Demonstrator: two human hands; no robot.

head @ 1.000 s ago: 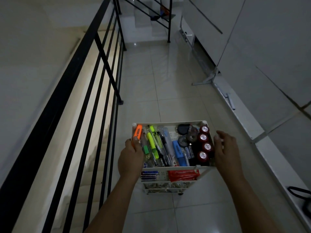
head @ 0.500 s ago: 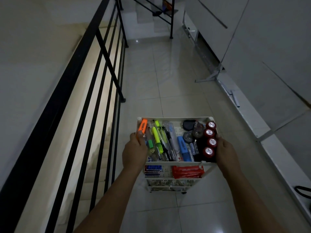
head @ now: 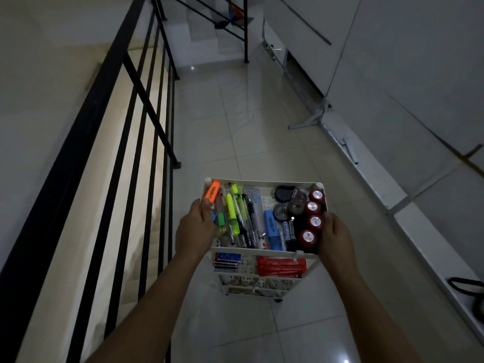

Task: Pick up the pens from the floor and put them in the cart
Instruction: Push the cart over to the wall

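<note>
Two bare forearms reach forward from the bottom edge toward a small white cart (head: 264, 249) standing on the pale tiled floor (head: 262, 127). The left hand (head: 195, 231) holds the cart's left rim, its fingers (head: 203, 206) curled over the edge just below an orange highlighter (head: 212, 191). The right hand (head: 336, 235) grips the right rim, fingers wrapped down the outer side and the thumb lying along the top edge beside the row of red-capped containers (head: 313, 218).

On the cart's lower shelf, seen through the near side, lie a blue-patterned packet (head: 227, 261) at the left and a red packet (head: 282, 265) at the right.

The pens (head: 242, 218) lie in the top tray's left half, a bundle running front to back: a yellow highlighter (head: 231, 214), a green-capped marker (head: 221, 220), and several clear and dark ballpoints. A blue marker (head: 271, 229) and a black marker (head: 289, 231) lie near the tray's middle. Farther back, round tape rolls (head: 284, 210) and a dark oval case (head: 284, 192) fill the right rear part.

A black metal railing (head: 125, 127) runs along the left, with a stairwell below it. To the right stands a white wall panel (head: 392, 87) with a metal foot bracket (head: 310, 119) on the floor. At the far end, steps (head: 209, 35) rise behind another black rail.
</note>
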